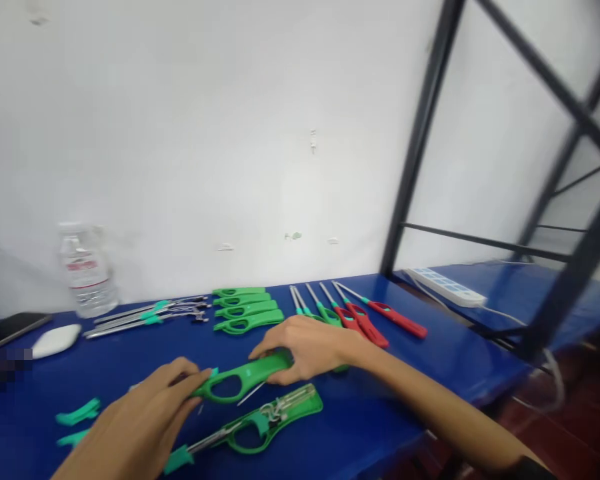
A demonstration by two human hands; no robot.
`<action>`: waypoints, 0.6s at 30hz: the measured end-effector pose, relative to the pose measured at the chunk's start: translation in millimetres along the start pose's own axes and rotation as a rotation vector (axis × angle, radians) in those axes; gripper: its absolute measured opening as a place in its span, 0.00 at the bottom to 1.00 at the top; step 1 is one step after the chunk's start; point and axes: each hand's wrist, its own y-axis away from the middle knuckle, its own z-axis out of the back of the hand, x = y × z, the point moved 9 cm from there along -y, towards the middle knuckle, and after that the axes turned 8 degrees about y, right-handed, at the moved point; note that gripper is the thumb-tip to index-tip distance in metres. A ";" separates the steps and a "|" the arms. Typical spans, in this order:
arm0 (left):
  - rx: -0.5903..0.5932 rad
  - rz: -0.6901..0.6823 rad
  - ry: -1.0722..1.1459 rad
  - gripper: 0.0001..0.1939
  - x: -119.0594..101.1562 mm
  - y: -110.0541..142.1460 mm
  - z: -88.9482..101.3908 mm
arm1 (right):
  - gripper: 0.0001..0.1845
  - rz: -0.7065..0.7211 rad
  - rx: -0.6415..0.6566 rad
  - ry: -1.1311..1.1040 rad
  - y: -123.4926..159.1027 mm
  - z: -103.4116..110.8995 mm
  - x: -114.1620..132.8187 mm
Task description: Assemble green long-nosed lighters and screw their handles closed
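Note:
My left hand (147, 417) pinches the left end of a green lighter casing half (250, 375), near its oval trigger opening. At the other end, the fingers of my right hand (313, 347) grip the same piece. A thin pale rod (251, 395) shows just below it; whether it touches the casing I cannot tell. Beneath, on the table, lies an opened green lighter half (307, 402) with a metal tube (211, 440), a teal trigger, a clear tank and small inner parts exposed. Loose teal pieces (80, 413) lie left, partly covered by my left hand.
On the blue table (375, 427) are stacked green casings (250, 321), metal tubes with teal parts (150, 319), and several lighters with red (400, 320) or green handles. A bottle (86, 273), white mouse (56, 341), phone (15, 328), power strip (445, 287) and dark metal frame (420, 140) surround them.

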 end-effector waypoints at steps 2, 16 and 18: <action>0.175 0.063 -0.001 0.21 -13.3 0.4 -5.8 | 0.20 0.008 0.019 -0.050 3.3 0.5 3.1; 0.363 0.095 0.100 0.15 -48.7 12.1 -19.1 | 0.12 -0.010 0.212 -0.136 16.1 -14.1 8.5; 0.368 0.098 0.096 0.15 -49.1 12.3 -21.7 | 0.13 -0.018 0.226 -0.124 16.7 -15.9 7.4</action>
